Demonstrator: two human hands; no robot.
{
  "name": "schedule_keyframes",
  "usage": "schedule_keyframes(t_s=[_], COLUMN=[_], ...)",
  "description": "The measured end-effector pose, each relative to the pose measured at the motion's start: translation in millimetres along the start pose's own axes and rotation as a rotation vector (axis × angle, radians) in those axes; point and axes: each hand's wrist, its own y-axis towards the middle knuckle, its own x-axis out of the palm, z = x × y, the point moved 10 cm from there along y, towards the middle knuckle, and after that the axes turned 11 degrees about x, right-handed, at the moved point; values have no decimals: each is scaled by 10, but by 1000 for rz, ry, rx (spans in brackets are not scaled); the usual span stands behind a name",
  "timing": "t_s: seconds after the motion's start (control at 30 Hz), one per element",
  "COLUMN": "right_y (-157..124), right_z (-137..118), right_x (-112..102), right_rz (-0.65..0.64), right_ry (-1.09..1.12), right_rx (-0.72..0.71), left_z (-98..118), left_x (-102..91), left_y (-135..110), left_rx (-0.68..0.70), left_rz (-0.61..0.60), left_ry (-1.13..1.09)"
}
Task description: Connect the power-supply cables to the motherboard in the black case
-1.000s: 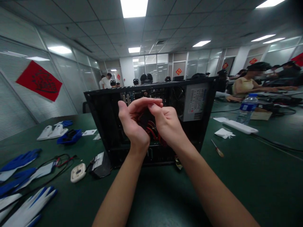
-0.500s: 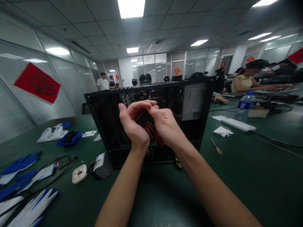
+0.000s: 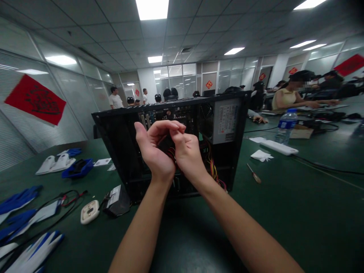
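Observation:
A black computer case (image 3: 109, 151) stands with its open side facing me. Circuit board (image 3: 167, 113), fan (image 3: 207, 117) and silver power supply (image 3: 227, 121) show inside it. My left hand (image 3: 155, 148) is raised before the case, thumb apart and fingers curved toward the right. Its fingertips meet my right hand (image 3: 188, 151), which is closed in a pinch; anything between those fingertips is too small to make out. Behind both hands, red and black wires (image 3: 171, 152) partly show. Yellow and red cables (image 3: 214, 168) hang under the power supply.
Left on the green table (image 3: 182, 231) lie gloves (image 3: 40, 252), a blue tray (image 3: 78, 168), a white square object (image 3: 90, 212) and a dark box (image 3: 116, 203). Right are a screwdriver (image 3: 254, 173), power strip (image 3: 280, 147) and water bottle (image 3: 286, 127). A person (image 3: 288, 96) sits beyond.
The view has turned slightly right. My right hand has shifted left against the case, uncovering the cables beneath the power supply. The fingertips of both hands still meet.

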Motion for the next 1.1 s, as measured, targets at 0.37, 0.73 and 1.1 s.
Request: schedule_keyframes(t_s=[0.37, 0.73, 1.1], right_y=[122, 209, 183], right_z=[105, 447, 274], right_x=[50, 13, 8], right_rz=[-140, -106, -75], right_ry=[94, 221, 213], right_rx=[-23, 22, -66], left_z=[-148, -301, -408], left_x=[-111, -184, -230], left_y=[55, 79, 99], left_rx=[-102, -135, -286], left_rz=[59, 51, 102], left_ry=[-7, -29, -96])
